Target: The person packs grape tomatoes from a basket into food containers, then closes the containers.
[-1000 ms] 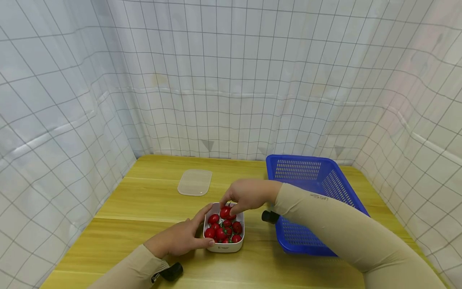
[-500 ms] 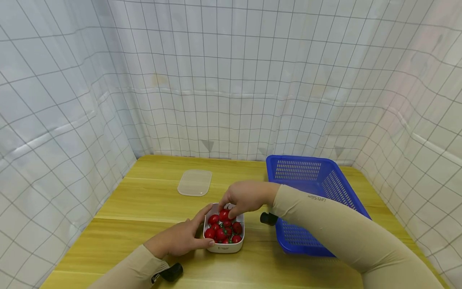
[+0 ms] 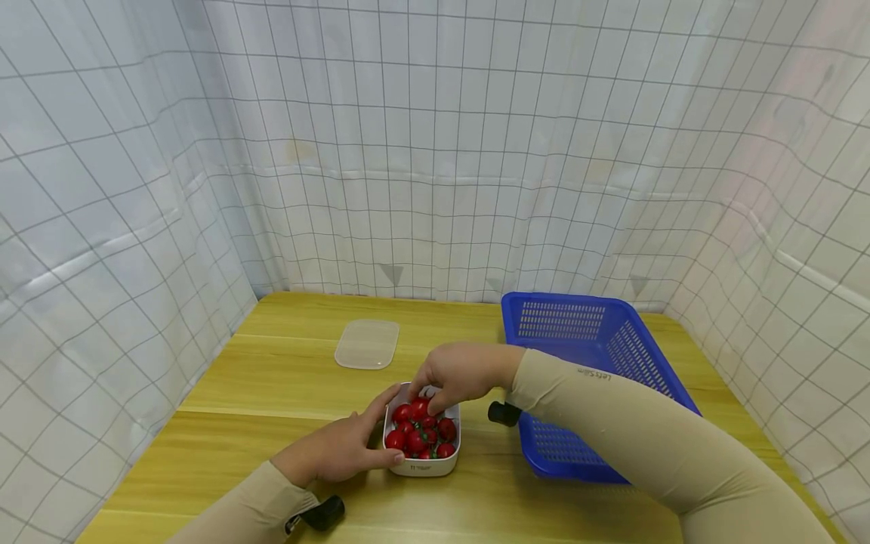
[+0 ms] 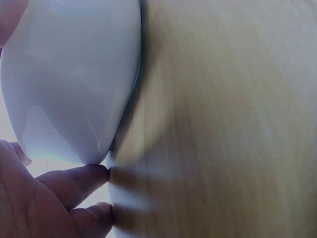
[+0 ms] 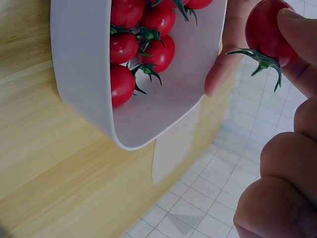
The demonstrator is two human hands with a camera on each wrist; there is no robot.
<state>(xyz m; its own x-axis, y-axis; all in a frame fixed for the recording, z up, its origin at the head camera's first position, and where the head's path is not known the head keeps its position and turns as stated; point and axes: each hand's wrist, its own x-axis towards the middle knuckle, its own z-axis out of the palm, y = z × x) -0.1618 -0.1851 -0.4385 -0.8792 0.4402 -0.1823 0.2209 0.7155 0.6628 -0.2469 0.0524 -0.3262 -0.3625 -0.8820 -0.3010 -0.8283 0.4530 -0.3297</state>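
A white plastic food box (image 3: pixel 423 468) stands on the wooden table with several red cherry tomatoes (image 5: pixel 122 48) inside, green stems on them. My left hand (image 3: pixel 340 449) holds this box from its left side, thumb at the near edge and a finger at the far left corner. In the left wrist view, fingertips (image 4: pixel 94 174) touch the box's lower wall. Over the box's far part, my right hand (image 3: pixel 469 370) pinches one cherry tomato (image 5: pixel 265 32) between thumb and fingers; its green stem points down toward the other tomatoes in the right wrist view.
A translucent flat lid (image 3: pixel 367 344) lies on the table (image 3: pixel 272 393) behind the box. To the right stands a large blue perforated basket (image 3: pixel 560 319), partly hidden by my right forearm. White gridded curtains (image 3: pixel 435 189) surround the table's back and sides.
My right hand has shifted slightly left and lower in the head view, bringing the cherry tomato down closer to the others. My left hand and the box have not moved.
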